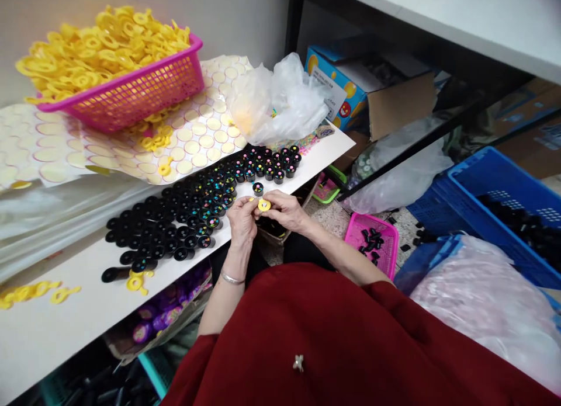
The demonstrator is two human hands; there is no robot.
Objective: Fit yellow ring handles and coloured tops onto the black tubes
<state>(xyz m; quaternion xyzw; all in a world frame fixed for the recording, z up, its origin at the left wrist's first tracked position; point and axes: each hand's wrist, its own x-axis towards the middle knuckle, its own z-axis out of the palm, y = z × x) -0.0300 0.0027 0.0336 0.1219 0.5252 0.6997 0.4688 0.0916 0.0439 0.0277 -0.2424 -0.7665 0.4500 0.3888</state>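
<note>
Between both hands, just off the table's front edge, is a small yellow ring-shaped plastic piece (264,205) with a pale centre. My left hand (242,220) pinches its left side, and my right hand (287,212) has its fingers closed on the right side. Just beyond the fingers stands a single black cup (258,188) with colourful bits inside. To the left are many more upright black cups (182,253), packed in rows. Several hold pink, blue or yellow bits; others look dark inside. Loose yellow ring pieces (137,282) lie near the closest cups.
A pink basket (135,93) heaped with yellow pieces stands on sheets of round stickers (193,146). A crumpled plastic bag (280,99) sits behind the cups. On the floor at right are a pink basket (392,260), a blue crate (464,169) and an open carton (398,105).
</note>
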